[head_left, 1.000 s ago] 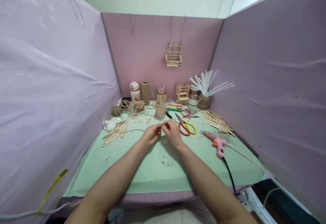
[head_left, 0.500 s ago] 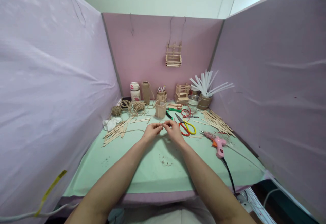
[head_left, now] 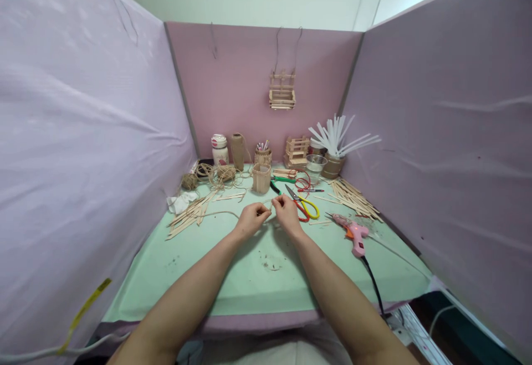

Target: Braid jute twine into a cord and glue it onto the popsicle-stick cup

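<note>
My left hand [head_left: 254, 218] pinches a thin tan twine [head_left: 224, 213] that trails away to the left across the table. Close beside it, my right hand [head_left: 285, 210] also has its fingertips closed on the twine, which bends in a small curve between the two hands. Just beyond them stands a cup made of wooden sticks [head_left: 261, 179]. Scissors [head_left: 305, 205] with one red and one yellow handle lie right by my right hand, blades pointing away. The fingertips partly hide the twine's end.
Loose wooden sticks [head_left: 192, 218] lie at left, more sticks [head_left: 356, 200] at right. A pink glue gun [head_left: 356, 235] with a black cord rests at right. Tangled twine [head_left: 216, 174], a white bottle [head_left: 220, 149], a clear cup [head_left: 316, 166] and green-handled pliers [head_left: 284, 179] stand or lie behind.
My fingertips have drawn slightly apart, the left lower and the right a little higher, and a curve of twine now shows between them. The things on the table stay put.
</note>
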{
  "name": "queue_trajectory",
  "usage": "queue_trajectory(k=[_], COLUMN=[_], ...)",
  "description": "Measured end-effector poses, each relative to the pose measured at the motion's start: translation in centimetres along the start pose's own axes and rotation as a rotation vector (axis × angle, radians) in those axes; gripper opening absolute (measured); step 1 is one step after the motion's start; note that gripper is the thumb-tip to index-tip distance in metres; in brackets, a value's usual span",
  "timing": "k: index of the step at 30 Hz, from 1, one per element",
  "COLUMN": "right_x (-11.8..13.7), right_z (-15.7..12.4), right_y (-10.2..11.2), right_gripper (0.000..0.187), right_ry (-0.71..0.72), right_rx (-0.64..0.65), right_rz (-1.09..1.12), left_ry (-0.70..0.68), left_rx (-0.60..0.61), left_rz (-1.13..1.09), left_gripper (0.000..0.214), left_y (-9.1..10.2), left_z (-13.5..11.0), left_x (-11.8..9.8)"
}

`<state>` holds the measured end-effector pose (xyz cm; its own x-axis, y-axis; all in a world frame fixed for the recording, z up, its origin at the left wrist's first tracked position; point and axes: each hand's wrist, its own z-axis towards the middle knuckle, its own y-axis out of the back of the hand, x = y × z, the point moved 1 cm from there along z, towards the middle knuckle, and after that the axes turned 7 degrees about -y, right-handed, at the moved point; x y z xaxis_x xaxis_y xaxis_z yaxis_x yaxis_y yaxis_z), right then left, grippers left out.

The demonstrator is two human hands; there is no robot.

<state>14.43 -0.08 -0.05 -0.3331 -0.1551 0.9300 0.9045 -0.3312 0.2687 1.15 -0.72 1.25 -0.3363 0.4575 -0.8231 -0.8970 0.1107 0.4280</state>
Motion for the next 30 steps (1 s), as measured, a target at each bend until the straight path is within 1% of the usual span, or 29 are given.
queue_trajectory(k=[3,5,8,12,17,22,26,30], right_x=[-0.1,0.0,0.1,0.0,-0.1,0.2,0.6,0.5], right_z=[0.2,0.3,0.7,1.0,0.9,0.8,0.7,0.6], right_y=[0.3,0.5,0.8,0.8,0.6,0.7,0.5,0.5], right_gripper=[0.017,0.019,0.024,0.031,0.034,0.035,0.037,0.049], right_ry=[-0.005,0.001,-0.007,-0.07,-0.077,-0.064,-0.07,-0.214], right_rx=[-0.082,-0.093,-0.02,0.085,0.142,0.199,0.267,0.265], right_rz=[0.012,0.053,0.144,0.238,0.268,0.268,0.304,0.36], left_ry=[0.01,0.022,0.069,0.158,0.199,0.243,0.243,0.18], left_rx=[0.063,0.055,-0.011,-0.061,-0.104,-0.154,-0.173,-0.15], left_rz=[-0.076,-0.123,-0.186,-0.263,-0.328,-0.39,-0.422,-0.426], left_gripper=[0.02,0.022,0.024,0.027,0.035,0.04,0.041,0.038], left_y=[0.0,0.0,0.2,0.3,0.6,0.5,0.5,0.6], left_z=[0.0,0.1,0.2,0.4,0.6,0.7,0.9,1.1], left_x=[-0.5,-0.6,-0.3,0.0,0.4,1.3,1.9,1.8])
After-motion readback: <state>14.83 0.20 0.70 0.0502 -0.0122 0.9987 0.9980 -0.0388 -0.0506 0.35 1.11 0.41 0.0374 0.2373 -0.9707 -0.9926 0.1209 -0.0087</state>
